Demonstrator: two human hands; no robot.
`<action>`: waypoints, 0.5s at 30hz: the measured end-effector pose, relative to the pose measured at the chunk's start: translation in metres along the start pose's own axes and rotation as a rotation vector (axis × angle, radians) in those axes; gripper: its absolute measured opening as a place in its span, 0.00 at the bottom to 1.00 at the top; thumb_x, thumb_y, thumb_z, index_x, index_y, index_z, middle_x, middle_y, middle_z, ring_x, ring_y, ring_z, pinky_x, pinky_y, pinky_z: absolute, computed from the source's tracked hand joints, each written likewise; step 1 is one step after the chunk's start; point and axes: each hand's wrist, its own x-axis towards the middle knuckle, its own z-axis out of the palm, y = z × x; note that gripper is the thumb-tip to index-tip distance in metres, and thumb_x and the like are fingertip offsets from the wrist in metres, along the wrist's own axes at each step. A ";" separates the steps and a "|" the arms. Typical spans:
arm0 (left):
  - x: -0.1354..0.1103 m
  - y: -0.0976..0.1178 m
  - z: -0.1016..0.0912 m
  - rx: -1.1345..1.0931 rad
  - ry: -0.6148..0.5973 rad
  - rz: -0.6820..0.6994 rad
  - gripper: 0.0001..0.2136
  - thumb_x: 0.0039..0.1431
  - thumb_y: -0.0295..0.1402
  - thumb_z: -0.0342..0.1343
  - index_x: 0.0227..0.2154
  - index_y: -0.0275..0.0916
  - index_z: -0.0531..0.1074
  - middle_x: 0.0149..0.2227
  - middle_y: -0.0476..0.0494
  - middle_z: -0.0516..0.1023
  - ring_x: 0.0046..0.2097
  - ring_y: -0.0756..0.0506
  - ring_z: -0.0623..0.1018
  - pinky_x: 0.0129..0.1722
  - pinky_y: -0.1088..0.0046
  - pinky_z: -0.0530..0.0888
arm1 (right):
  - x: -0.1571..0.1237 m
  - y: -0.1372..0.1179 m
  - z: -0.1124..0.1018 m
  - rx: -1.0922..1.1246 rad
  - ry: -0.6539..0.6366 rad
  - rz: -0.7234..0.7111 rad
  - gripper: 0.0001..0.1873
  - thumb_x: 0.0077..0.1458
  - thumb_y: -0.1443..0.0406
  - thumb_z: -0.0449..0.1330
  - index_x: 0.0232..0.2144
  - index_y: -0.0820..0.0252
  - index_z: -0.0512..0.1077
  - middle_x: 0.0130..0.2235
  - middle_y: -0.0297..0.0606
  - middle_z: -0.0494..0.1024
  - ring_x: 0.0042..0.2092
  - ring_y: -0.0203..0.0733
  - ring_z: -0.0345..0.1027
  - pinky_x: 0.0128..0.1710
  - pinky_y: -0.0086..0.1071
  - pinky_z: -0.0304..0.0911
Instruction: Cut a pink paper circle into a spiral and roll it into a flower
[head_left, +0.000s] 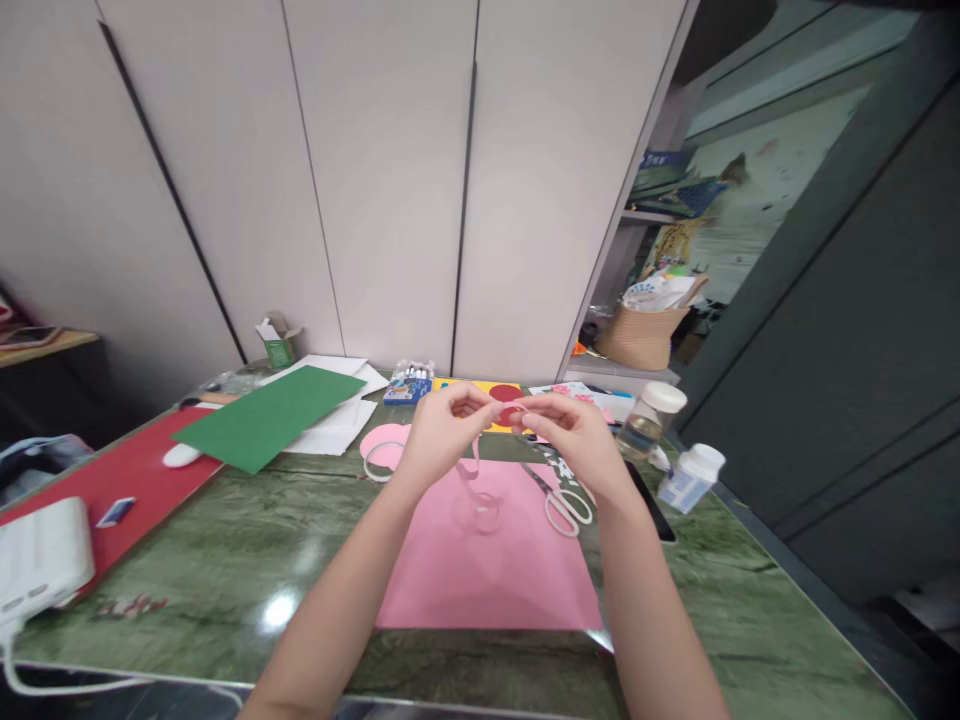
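Note:
Both hands are raised over a pink sheet of paper (495, 590), fingertips close together. My left hand (454, 425) pinches a thin pink paper strip (471, 470), which hangs down and curls into a loop above the sheet. My right hand (570, 430) pinches the same strip at its upper end, where it bends between the fingers. White-handled scissors (568, 512) lie at the sheet's right edge, beside my right wrist. Left of my left hand are a pink rounded paper cutout (382, 440) and a roll of tape (369, 462).
A green sheet (274, 415) lies over white papers and a red sheet (142, 500) at left. A marker box (409, 385) and yellow paper (450, 384) stand at the back. A clear jar (651, 420), white bottle (691, 478) and black phone (651, 505) are at right.

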 end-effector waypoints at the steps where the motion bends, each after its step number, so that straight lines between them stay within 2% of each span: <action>1: 0.000 0.000 0.000 -0.001 0.001 0.002 0.10 0.50 0.38 0.57 0.26 0.35 0.73 0.29 0.45 0.77 0.31 0.50 0.75 0.32 0.76 0.71 | 0.000 0.000 0.000 0.002 0.004 0.003 0.11 0.47 0.60 0.63 0.34 0.59 0.76 0.32 0.38 0.80 0.34 0.39 0.74 0.38 0.35 0.68; 8: 0.000 0.000 0.002 -0.005 -0.046 0.018 0.09 0.51 0.38 0.57 0.28 0.36 0.73 0.31 0.43 0.78 0.32 0.49 0.76 0.34 0.74 0.72 | 0.003 0.003 0.001 -0.035 0.064 -0.030 0.07 0.49 0.62 0.62 0.30 0.59 0.77 0.28 0.36 0.79 0.30 0.36 0.72 0.35 0.32 0.66; 12: -0.001 0.001 0.004 0.018 -0.047 -0.015 0.13 0.47 0.40 0.60 0.32 0.36 0.73 0.31 0.43 0.78 0.32 0.49 0.76 0.32 0.74 0.72 | 0.002 0.000 0.004 -0.095 0.063 -0.066 0.08 0.50 0.61 0.61 0.29 0.60 0.76 0.29 0.37 0.78 0.31 0.37 0.71 0.34 0.31 0.65; 15: -0.001 0.002 0.005 0.068 -0.072 -0.011 0.12 0.49 0.41 0.58 0.29 0.36 0.74 0.30 0.44 0.78 0.31 0.49 0.76 0.30 0.75 0.71 | 0.000 -0.001 0.003 -0.150 0.049 -0.068 0.08 0.50 0.60 0.61 0.29 0.59 0.76 0.29 0.37 0.78 0.32 0.37 0.71 0.34 0.31 0.65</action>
